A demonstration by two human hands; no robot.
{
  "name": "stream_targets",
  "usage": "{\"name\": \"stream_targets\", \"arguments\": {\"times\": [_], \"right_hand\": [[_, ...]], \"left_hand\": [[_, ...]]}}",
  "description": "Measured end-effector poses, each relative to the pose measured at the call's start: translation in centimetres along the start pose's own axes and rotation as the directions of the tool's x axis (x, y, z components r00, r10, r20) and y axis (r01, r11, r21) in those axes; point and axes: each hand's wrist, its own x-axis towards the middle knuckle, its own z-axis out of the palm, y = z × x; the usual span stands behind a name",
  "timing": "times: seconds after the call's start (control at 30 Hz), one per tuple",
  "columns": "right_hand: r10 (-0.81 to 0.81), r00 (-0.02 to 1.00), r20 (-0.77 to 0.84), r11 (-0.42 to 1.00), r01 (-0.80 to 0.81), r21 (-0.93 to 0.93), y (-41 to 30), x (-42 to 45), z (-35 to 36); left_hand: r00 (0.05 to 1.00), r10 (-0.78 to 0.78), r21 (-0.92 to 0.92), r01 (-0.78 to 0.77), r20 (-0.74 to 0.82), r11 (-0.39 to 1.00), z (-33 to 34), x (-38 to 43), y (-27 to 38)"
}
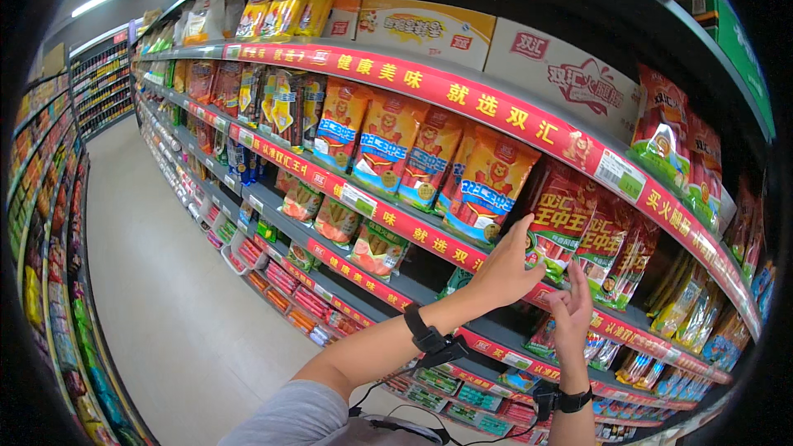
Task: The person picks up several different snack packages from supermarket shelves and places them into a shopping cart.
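A red plastic packet of ham sausages [560, 220] stands upright on the middle shelf before me. My left hand [505, 266] is at its left edge, fingers raised along the side and thumb by the lower front corner. Whether those fingers grip the packet is not clear. Just below the packet's bottom edge is my right hand [573, 306], fingers pointing up and apart from the thumb, nothing visibly held. More red sausage packets [604, 241] stand close on the right. Left of my hands is an orange and blue sausage packet [492, 183] with a lion picture.
A red printed shelf strip [446, 248] runs along the shelf front beneath the packets. Overhead, the upper shelf edge [433, 80] juts out, with cartons [427, 31] behind it. Packets fill lower shelves. The aisle floor [161, 229] lies left, with another stocked shelf [49, 248] beyond.
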Motion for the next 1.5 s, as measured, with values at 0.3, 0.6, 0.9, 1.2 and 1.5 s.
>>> {"name": "stream_targets", "arguments": {"times": [0.3,0.6,0.9,1.2,1.5], "right_hand": [[-0.047,0.998,0.037,0.995,0.044,0.088,-1.0,0.3,1.0],[-0.337,0.94,0.056,0.929,0.341,-0.143,-5.0,-4.0,2.9],[0.246,0.939,-0.242,0.952,-0.187,0.242,1.4,-12.1,1.4],[0.482,0.876,0.033,0.869,-0.482,0.112,1.4,-16.9,4.2],[0.548,0.826,-0.135,0.836,-0.533,0.129,3.4,-21.0,9.7]], "left_hand": [[0.991,0.035,-0.095,-0.048,-0.133,0.994,-0.3,1.2,1.0],[0.985,-0.043,-0.689,0.147,0.166,0.71,1.3,-1.8,-1.4],[0.851,-0.059,-0.715,0.474,0.522,0.514,-0.2,-9.8,-4.4],[0.645,-0.126,-0.526,0.707,0.754,0.472,-3.0,-16.9,-7.5],[0.566,-0.134,-0.459,0.767,0.814,0.447,-3.9,-20.2,-8.4]]}}
